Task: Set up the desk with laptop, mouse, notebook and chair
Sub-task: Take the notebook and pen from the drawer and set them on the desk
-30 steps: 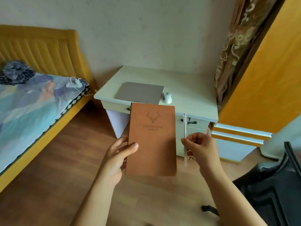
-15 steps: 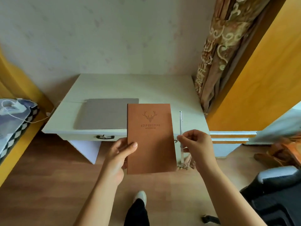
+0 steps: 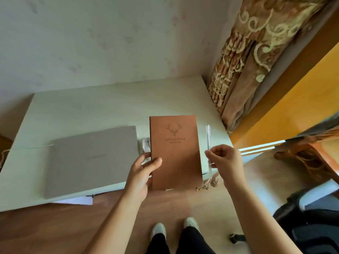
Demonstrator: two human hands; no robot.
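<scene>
Notebook in my left grip, pen in my right, both above the surface.

My left hand [image 3: 141, 173] curls round the brown notebook [image 3: 175, 153] at its lower left edge, thumb on the cover. My right hand [image 3: 224, 160] pinches a clear pen [image 3: 208, 136] upright, just right of the notebook. Left of my left grip the closed laptop [image 3: 91, 160] lies on the surface [image 3: 91, 110]; the mouse [image 3: 146, 143] peeks out between laptop and notebook.

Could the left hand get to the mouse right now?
Probably not yet: the left hand grips the notebook, which covers most of the mouse beside the laptop.
</scene>
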